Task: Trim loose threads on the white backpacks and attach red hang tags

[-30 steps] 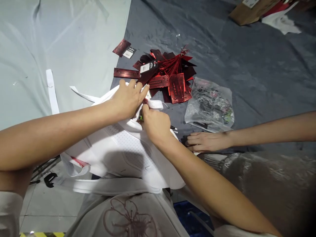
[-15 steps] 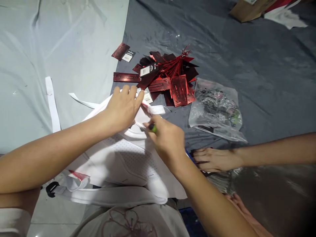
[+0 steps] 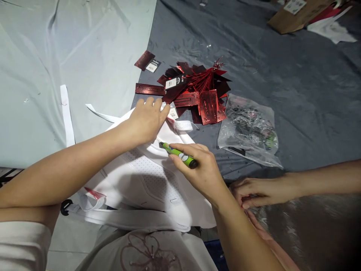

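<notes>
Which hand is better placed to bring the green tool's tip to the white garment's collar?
Right. The right hand already grips the green tool, its tip at the white garment collar. The left hand lies flat, pressing the fabric.

Green pen (image 3: pixel 178 154) (tilted) over white garment (image 3: pixel 146 180).

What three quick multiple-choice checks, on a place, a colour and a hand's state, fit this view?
1. Where does the red tag pile lie?
A. on the dark grey sheet
B. on the white garment
C. in the cardboard box

2. What colour is the tool in the right hand?
A. blue
B. green
C. yellow

3. How is the left hand?
A. gripping a tag
B. lifted clear
C. flat on the white garment

A: tags sit on dark sheet.
B: barrel is green.
C: fingers spread, pressing cloth.
</notes>
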`<state>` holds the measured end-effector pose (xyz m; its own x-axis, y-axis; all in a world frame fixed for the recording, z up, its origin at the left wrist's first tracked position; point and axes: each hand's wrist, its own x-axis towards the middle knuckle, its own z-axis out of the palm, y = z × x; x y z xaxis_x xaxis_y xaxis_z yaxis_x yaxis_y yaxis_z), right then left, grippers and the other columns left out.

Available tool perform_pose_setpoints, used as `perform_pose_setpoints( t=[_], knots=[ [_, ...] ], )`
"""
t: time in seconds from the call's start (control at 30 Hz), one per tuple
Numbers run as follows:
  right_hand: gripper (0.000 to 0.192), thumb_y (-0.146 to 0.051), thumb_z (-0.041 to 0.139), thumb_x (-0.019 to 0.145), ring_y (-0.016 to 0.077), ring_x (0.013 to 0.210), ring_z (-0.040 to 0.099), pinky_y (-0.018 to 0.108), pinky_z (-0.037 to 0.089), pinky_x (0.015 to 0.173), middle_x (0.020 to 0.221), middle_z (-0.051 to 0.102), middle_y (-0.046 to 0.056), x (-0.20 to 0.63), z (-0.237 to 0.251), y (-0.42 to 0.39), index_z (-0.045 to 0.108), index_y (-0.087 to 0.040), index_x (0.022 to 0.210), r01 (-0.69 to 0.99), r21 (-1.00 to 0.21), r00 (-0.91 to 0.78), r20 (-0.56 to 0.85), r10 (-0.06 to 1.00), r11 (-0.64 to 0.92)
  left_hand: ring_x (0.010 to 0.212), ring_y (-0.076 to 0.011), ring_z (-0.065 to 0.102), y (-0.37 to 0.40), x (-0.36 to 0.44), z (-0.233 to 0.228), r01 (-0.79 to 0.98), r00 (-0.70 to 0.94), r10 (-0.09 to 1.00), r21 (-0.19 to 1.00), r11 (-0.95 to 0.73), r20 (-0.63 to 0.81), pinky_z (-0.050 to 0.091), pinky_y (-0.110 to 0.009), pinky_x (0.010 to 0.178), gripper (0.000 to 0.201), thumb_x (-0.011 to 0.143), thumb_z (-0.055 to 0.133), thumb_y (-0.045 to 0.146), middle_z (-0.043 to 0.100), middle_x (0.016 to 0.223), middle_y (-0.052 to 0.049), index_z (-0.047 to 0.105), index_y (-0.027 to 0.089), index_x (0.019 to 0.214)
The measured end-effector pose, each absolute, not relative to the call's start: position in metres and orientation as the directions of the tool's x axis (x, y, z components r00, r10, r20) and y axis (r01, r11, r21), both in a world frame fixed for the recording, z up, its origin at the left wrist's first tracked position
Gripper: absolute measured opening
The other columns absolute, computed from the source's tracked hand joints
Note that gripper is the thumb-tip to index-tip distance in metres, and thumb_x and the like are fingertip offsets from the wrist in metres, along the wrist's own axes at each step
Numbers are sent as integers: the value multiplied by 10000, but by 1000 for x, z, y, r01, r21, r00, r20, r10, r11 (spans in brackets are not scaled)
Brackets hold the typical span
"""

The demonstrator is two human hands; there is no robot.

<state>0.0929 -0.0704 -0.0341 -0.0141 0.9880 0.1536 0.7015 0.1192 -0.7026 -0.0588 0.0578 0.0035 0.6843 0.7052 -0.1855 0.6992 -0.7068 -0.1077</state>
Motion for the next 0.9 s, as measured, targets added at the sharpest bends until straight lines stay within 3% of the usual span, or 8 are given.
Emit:
perform_pose_setpoints(
  t=[0.17,0.33,0.9],
  knots=[
    [196,-266,690,862,202,895,695,413,417,996,948,771,33,87,-31,-64,766,-237,1040,756,-635,-59,175,983,158,1288,-369,436,59,-59,2,702,682,709,-112,-704,-178,381,-427,982,803,854,660,337,411,1489,-215,281,131,1531],
    [210,-229,689,859,223,941,698,407,424,948,986,772,33,81,-29,-64,765,-244,1054,800,-582,-63,162,985,147,1272,-357,447,60,-59,1,704,678,713,-118,-700,-181,388,-425,969,786,848,634,297,427,1490,-204,282,143,1534],
    [222,-178,693,854,238,991,704,398,444,931,1038,767,44,77,-22,-63,758,-232,1059,848,-506,-115,120,986,160,1245,-364,462,61,-60,-2,702,689,707,-99,-706,-160,385,-423,945,770,841,654,297,439,1458,-221,325,111,1512]
  ],
)
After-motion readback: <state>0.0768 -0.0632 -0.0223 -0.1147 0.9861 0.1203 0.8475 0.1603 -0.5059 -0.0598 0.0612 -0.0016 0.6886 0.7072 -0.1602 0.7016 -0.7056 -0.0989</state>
